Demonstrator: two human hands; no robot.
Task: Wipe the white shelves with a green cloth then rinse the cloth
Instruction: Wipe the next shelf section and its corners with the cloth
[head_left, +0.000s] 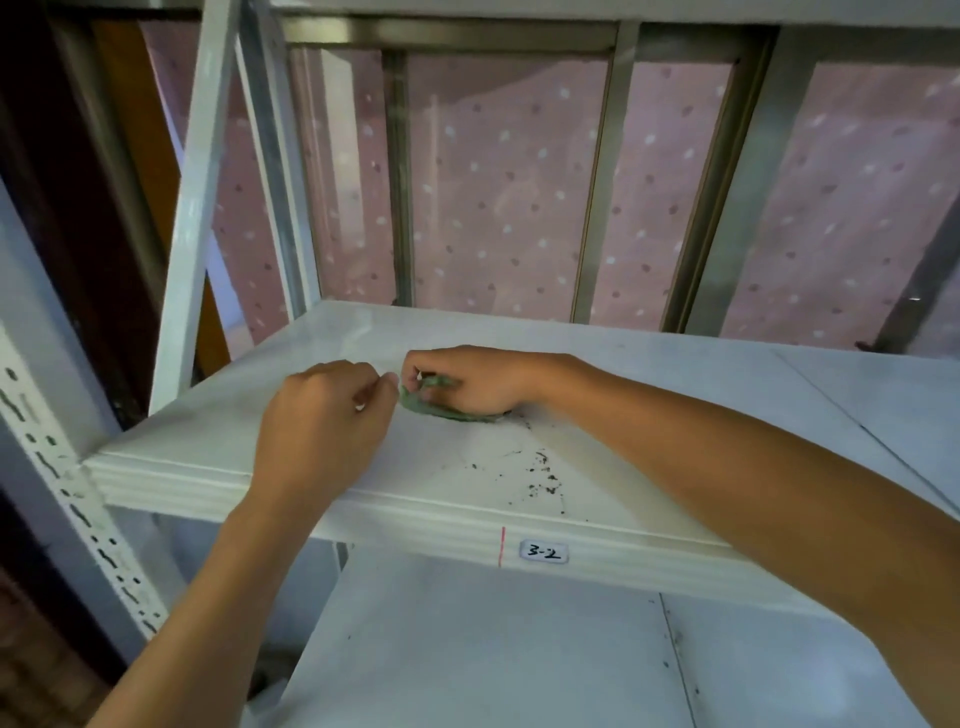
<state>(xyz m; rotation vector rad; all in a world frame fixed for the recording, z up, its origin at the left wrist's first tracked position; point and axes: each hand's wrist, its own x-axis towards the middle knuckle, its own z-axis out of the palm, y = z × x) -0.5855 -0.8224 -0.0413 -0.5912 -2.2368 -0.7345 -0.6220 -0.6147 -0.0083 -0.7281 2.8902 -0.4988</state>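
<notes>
The green cloth lies bunched on the white shelf, long axis left to right, under the right hand, whose curled fingers grip it. Its left tip reaches the left hand just beside (fingers curled; whether they pinch that tip I cannot tell). Dark crumbs lie on the near side of the cloth

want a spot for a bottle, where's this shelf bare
Bare: the back strip of the shelf by the window, and its right side past the right hand. Crowded middle: left hand meeting it at the cloth, dirt specks in front.
</notes>
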